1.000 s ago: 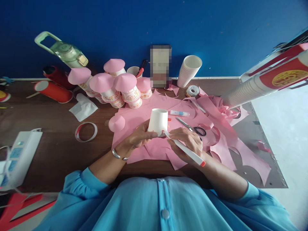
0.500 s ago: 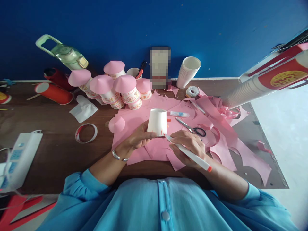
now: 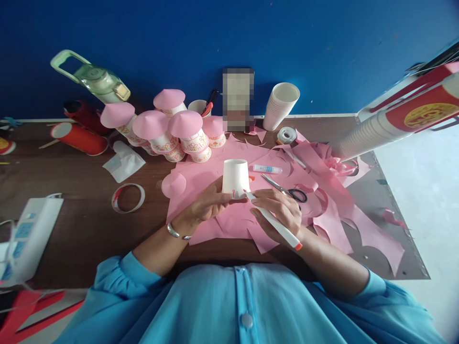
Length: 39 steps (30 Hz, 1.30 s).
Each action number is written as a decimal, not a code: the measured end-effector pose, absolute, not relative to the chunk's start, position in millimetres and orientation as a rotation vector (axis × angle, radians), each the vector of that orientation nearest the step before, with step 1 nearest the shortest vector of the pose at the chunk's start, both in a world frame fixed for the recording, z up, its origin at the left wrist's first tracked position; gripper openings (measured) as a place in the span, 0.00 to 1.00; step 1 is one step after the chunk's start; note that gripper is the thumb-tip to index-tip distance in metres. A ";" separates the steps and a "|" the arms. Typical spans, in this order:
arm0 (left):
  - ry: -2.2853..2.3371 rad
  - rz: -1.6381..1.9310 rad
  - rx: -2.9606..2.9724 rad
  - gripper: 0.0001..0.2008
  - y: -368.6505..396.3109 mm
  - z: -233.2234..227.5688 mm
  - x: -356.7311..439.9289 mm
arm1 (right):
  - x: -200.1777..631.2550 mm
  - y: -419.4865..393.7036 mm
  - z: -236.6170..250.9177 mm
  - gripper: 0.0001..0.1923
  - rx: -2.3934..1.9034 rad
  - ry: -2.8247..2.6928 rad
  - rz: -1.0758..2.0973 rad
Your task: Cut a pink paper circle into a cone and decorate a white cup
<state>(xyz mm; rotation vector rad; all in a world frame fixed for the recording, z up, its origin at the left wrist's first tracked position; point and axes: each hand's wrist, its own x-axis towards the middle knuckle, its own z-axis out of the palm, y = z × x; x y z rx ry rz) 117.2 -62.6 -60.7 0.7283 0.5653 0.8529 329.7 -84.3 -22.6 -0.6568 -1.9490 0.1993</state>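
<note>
On pink paper, white cup under left hand, marker in right hand.

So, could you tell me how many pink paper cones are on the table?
6. Five sit on the decorated cups in the back cluster; one lies loose beside the left hand. More may be hidden behind.

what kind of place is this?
Likely a craft desk against a blue wall, perhaps a classroom or home worktable. Pink paper offcuts cover the wooden table, with scissors and finished pink-capped cups nearby. The right hand draws with a marker on a white cup held by the left hand.
</note>
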 end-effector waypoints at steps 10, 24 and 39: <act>0.583 0.832 0.821 0.25 -62.3 -58.2 117.7 | 328.4 -86.1 -20.2 0.13 -0.691 -1.853 0.292; 0.579 0.854 0.687 0.19 -63.3 -59.3 116.1 | 324.8 -87.4 -21.6 0.11 -0.647 -1.848 0.284; 0.604 0.843 0.761 0.26 -65.2 -61.1 115.1 | 326.0 -85.8 -21.8 0.12 -0.644 -1.871 0.288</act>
